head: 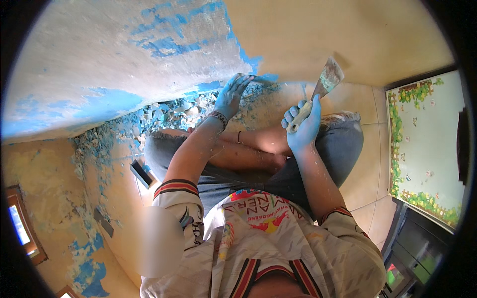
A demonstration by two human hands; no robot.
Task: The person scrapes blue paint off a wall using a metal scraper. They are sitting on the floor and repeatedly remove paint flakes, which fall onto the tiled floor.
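My right hand (305, 123), dusted blue, is closed round the pale handle of a paint scraper (328, 77); its broad, stained blade points up and away from me. My left hand (231, 96), also blue with dust and with a dark patterned bracelet at its wrist, stretches its fingers toward the foot of the wall (93, 63). A dark shape lies by its fingertips; whether it is a shadow or an object cannot be told. That wall shows bare grey plaster with patches of blue paint. Loose blue and white paint flakes (167, 116) are heaped along its base.
My crossed legs rest on a tiled floor (367, 145). A dark flat block (141, 174) lies by my left knee, and another flat dark piece (103, 222) is farther left. At right stand a white panel with leaf decorations (428, 145) and black furniture (410, 238).
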